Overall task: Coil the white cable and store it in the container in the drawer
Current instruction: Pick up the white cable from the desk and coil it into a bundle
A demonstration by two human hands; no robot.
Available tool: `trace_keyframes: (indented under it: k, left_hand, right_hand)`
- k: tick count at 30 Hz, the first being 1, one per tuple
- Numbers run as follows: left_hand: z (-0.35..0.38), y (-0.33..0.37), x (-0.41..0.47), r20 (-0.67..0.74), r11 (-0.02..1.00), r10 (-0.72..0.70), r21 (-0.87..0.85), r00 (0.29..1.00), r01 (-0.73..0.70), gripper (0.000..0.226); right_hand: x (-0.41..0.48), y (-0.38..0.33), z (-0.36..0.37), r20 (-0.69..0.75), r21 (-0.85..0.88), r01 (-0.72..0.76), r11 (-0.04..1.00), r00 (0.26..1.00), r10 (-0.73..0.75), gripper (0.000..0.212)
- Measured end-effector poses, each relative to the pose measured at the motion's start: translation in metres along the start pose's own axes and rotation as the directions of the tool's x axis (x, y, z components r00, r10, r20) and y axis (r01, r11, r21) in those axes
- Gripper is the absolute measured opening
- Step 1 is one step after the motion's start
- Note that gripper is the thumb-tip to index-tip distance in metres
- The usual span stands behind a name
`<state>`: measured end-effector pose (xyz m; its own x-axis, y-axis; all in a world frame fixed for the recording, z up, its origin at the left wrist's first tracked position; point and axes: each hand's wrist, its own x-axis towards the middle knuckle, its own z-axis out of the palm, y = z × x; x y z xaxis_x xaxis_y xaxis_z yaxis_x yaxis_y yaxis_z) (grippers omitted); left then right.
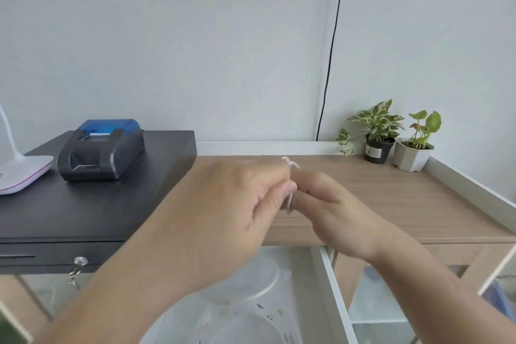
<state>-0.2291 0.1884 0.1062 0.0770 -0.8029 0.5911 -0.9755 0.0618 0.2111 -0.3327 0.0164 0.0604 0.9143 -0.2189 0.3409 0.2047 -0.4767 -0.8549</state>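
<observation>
Both hands meet above the table (391,204): our left hand (237,204) pinches the white cable (290,162) while our right hand (332,209) closes its fingers beside it, so we judge we are finishing the coil. Next we lower it into the clear container (251,276) in the open drawer (332,293) below.

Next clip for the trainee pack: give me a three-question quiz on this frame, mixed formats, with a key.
1. True or false: the white cable already lies in the clear container.
2. Which stands on the black cash drawer? A) receipt printer B) potted plants C) a kettle
3. Fill in: the left hand and right hand meet above the open ____.

Key: 1 false, both hands pinch it above the wooden counter. 2 A. 3 drawer.
</observation>
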Motion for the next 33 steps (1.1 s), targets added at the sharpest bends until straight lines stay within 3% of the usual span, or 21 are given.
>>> trace_keyframes:
  k: [4, 6, 9, 12, 17, 25, 30, 33]
  left_hand:
    - [-0.005, -0.025, 0.009, -0.027, 1.000, 0.003, -0.015, 1.000, -0.004, 0.028]
    - [-0.003, -0.036, 0.012, 0.012, 0.995, -0.003, -0.104, 1.000, 0.005, 0.025]
    - [0.005, -0.047, 0.014, 0.051, 0.951, -0.016, -0.307, 0.999, 0.031, 0.020]
    - [0.014, -0.052, 0.014, 0.051, 0.890, -0.009, -0.455, 0.999, 0.031, 0.017]
    - [0.027, -0.053, 0.014, 0.060, 0.839, -0.084, -0.534, 0.995, 0.103, 0.017]
    - [0.048, -0.043, -0.006, 0.135, 0.578, -0.267, -0.770, 0.954, 0.270, 0.022]
    - [0.048, -0.029, -0.012, 0.107, 0.504, -0.283, -0.829, 0.953, 0.243, 0.031]
    - [0.045, -0.029, -0.010, 0.073, 0.487, -0.308, -0.844, 0.949, 0.223, 0.022]
  right_hand:
    - [-0.017, 0.000, 0.014, 0.074, 0.292, -0.081, 0.953, 0.995, 0.062, 0.044]
    - [-0.022, -0.003, 0.014, 0.123, 0.405, -0.118, 0.907, 0.990, 0.074, 0.044]
    - [-0.026, -0.006, 0.013, 0.190, 0.372, -0.097, 0.923, 0.981, 0.026, 0.043]
    - [-0.028, -0.013, 0.011, 0.255, 0.448, -0.109, 0.887, 0.967, -0.010, 0.040]
    - [-0.030, -0.023, 0.011, 0.314, 0.443, -0.082, 0.893, 0.947, -0.068, 0.025]
    - [-0.026, -0.029, 0.007, 0.097, 0.431, 0.049, 0.901, 0.990, -0.100, 0.032]
    - [-0.022, -0.026, 0.002, 0.032, 0.492, 0.065, 0.868, 0.995, -0.093, 0.041]
    - [-0.020, -0.028, 0.001, 0.025, 0.525, 0.063, 0.849, 0.996, -0.090, 0.048]
